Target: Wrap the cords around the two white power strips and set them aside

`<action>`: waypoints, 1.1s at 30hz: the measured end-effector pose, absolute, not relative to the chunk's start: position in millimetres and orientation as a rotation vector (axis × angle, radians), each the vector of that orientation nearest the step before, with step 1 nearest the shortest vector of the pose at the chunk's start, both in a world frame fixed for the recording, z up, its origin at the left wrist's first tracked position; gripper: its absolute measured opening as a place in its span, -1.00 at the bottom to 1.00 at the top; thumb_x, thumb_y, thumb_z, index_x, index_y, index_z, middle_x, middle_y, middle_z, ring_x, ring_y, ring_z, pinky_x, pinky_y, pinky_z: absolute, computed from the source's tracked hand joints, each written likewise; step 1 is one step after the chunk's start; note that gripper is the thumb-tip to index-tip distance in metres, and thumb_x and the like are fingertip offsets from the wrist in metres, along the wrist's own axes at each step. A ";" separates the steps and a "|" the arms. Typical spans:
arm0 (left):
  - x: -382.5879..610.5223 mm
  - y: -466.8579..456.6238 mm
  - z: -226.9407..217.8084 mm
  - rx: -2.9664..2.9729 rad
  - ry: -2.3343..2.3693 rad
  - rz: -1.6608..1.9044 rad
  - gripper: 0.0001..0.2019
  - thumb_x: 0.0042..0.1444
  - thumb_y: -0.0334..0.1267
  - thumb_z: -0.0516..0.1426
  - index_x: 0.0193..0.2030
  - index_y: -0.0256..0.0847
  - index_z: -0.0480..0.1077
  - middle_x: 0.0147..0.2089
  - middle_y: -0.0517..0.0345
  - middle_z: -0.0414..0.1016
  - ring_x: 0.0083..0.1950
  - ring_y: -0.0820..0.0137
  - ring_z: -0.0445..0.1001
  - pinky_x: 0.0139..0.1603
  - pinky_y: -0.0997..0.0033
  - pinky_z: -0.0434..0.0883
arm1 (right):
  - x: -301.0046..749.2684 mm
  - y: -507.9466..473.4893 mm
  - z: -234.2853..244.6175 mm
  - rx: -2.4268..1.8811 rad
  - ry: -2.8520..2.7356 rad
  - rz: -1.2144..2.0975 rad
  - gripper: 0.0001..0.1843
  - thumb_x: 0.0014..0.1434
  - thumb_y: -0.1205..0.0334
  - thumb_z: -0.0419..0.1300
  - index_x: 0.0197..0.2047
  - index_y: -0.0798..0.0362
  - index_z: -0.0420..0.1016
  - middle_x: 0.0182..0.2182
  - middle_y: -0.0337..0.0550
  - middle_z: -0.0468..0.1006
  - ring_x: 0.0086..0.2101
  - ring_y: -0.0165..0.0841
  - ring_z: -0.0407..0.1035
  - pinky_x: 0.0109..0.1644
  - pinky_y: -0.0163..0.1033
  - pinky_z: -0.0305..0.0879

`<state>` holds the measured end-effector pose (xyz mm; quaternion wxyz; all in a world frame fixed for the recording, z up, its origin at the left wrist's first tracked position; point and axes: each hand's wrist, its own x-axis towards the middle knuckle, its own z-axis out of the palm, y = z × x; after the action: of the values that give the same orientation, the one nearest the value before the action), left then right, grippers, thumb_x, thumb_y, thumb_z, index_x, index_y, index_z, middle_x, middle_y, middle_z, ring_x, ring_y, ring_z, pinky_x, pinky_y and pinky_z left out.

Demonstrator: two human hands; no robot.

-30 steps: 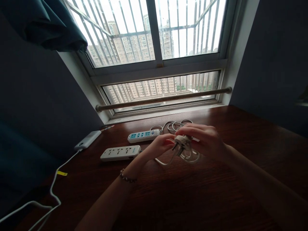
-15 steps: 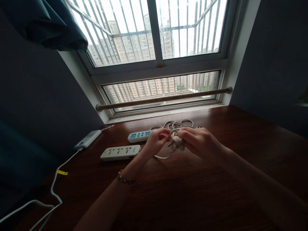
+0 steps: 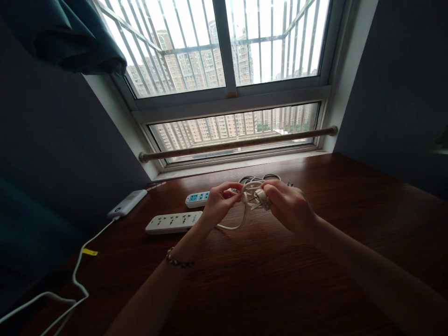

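Both my hands are raised over a dark wooden table (image 3: 266, 280). My right hand (image 3: 289, 205) is closed around a white plug (image 3: 262, 198) with metal prongs. My left hand (image 3: 219, 203) pinches the white cord (image 3: 234, 227) that loops down from the plug to the tabletop. A beaded bracelet (image 3: 177, 262) is on my left wrist. Nearest my left hand lies a white power strip (image 3: 172, 222). Behind it lies a second strip with blue sockets (image 3: 197, 198), partly hidden by my left hand, and its coiled cord (image 3: 269, 177) shows behind my hands.
A white adapter block (image 3: 126, 203) lies at the table's left edge, and its white cable (image 3: 75, 275) with a yellow tag trails off to the lower left. A barred window with a wooden rod (image 3: 238, 143) closes the far side. Dark walls stand on both sides.
Both hands have lifted the plug up and away from me. The left hand shifted from beside the prongs to a pinch on the cord, and the cord's loop now hangs lower.
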<state>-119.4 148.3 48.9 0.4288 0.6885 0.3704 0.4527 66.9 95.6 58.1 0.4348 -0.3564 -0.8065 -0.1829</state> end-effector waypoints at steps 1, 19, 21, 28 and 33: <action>-118.5 147.2 49.4 1.720 0.921 1.142 -0.74 -0.11 -0.25 0.22 -0.25 -0.29 0.42 -0.38 0.09 0.45 -0.42 0.38 0.44 -0.44 0.45 0.41 | 64.0 96.9 54.0 -0.875 -2.017 -0.443 -0.87 0.19 0.37 -0.09 -0.33 0.10 0.25 -0.32 -0.12 0.39 -0.37 -0.43 0.30 -0.36 -0.38 0.19; -115.5 154.8 34.8 1.695 0.717 1.098 -0.73 -0.19 -0.42 0.24 -0.27 -0.27 0.34 -0.29 0.13 0.40 -0.28 0.39 0.41 -0.26 0.43 0.37 | 46.3 115.6 24.9 -0.802 -2.058 0.013 -0.76 0.06 0.28 0.11 -0.18 0.15 0.25 -0.23 -0.05 0.35 -0.18 -0.32 0.26 -0.12 -0.27 0.22; -113.5 155.3 30.4 1.703 0.734 1.087 -0.73 -0.17 -0.39 0.24 -0.27 -0.27 0.34 -0.28 0.12 0.40 -0.28 0.39 0.41 -0.27 0.43 0.38 | 49.5 115.5 25.2 -0.856 -2.116 -0.044 -0.76 0.07 0.17 0.12 -0.22 0.14 0.26 -0.28 -0.09 0.37 -0.24 -0.33 0.29 -0.18 -0.27 0.23; -112.3 155.0 28.2 1.489 0.726 1.186 -0.77 -0.13 -0.39 0.23 -0.28 -0.27 0.33 -0.33 0.15 0.43 -0.29 0.41 0.42 -0.29 0.48 0.36 | 60.0 114.1 33.5 -0.977 -2.011 -0.271 -0.68 0.12 0.11 0.08 -0.12 0.13 0.24 -0.37 -0.17 0.41 -0.44 -0.39 0.31 -0.39 -0.31 0.20; -116.4 154.9 33.4 1.293 0.664 1.229 -0.76 -0.15 -0.40 0.25 -0.29 -0.26 0.34 -0.33 0.16 0.45 -0.33 0.45 0.41 -0.31 0.48 0.37 | 54.8 114.8 31.5 -1.077 -2.024 -0.157 -0.73 0.16 0.14 0.04 -0.14 0.13 0.29 -0.32 -0.09 0.40 -0.33 -0.33 0.33 -0.26 -0.27 0.25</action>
<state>-116.4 154.9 33.4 0.5804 0.5531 0.2839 0.5259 54.8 114.8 31.5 0.4095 -0.4275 -0.8035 -0.0625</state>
